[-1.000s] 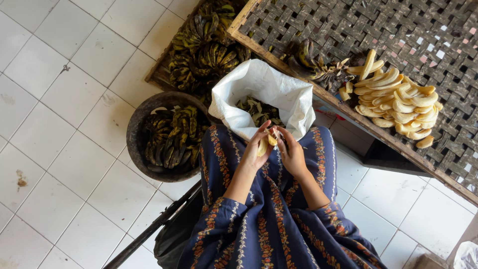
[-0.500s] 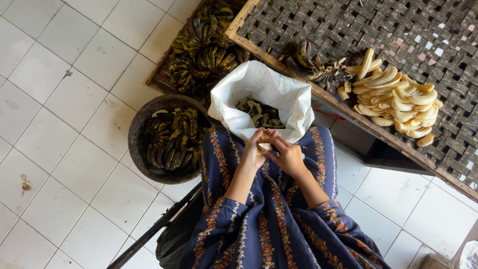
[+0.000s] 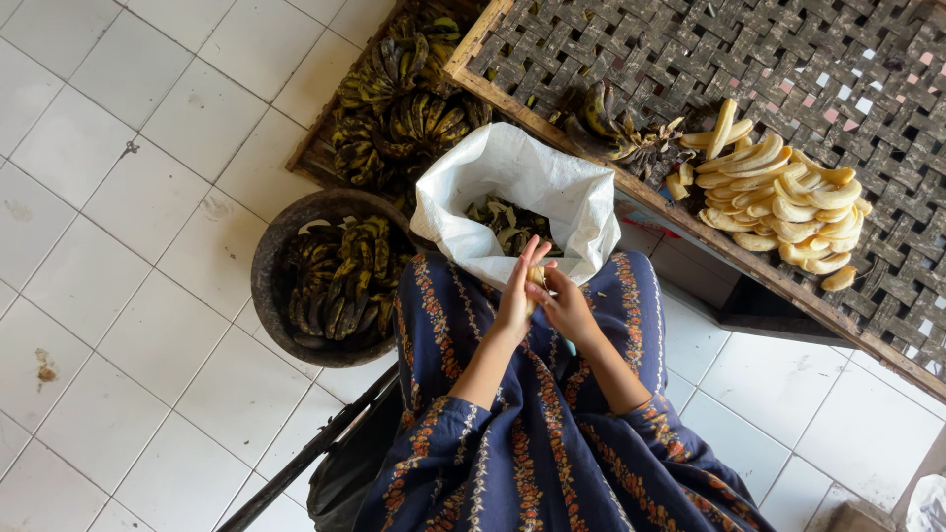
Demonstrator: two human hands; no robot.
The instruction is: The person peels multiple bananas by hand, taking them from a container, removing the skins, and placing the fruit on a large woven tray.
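Banana: a small pale banana [image 3: 536,279] sits between the two hands, above the lap and just at the near edge of the white sack's mouth; only a short stub of cream-yellow flesh shows, the rest hidden by fingers.
Left hand: the left hand [image 3: 514,300] stands on the banana's left side, its fingers straightened and pointing up toward the sack, the palm side pressed against the fruit.
Right hand: the right hand [image 3: 567,307] closes around the banana from the right, fingers curled and pinching its lower part; the two hands touch each other at the fruit.
Look of the fruit: pale, smooth, matte flesh; whether any skin clings to it cannot be told.
Sack: a white woven plastic sack [image 3: 512,187], soft and crumpled, mouth rolled open, with peel scraps [image 3: 507,222] of dull green-yellow lying inside.
Basin: a round, dark, rough-walled basin [image 3: 271,271] on the floor to the left of the lap, filled with blackish-green unpeeled bananas [image 3: 340,286].
Crate: a wooden-edged crate [image 3: 315,148] beyond the basin, stacked with dark banana bunches [image 3: 404,99].
Tray: a flat tray [image 3: 788,59] of woven split bamboo in a wooden frame, open basket-weave, lying to the right.
Peeled pile: a heap of peeled bananas [image 3: 783,197], creamy yellow and curved, rests on the tray, with a dark bunch [image 3: 601,118] just beside it.
Clothing: navy fabric [image 3: 552,453] with orange floral stripes covers the lap and arms.
Floor: glossy white square tiles [image 3: 118,177], lightly stained.
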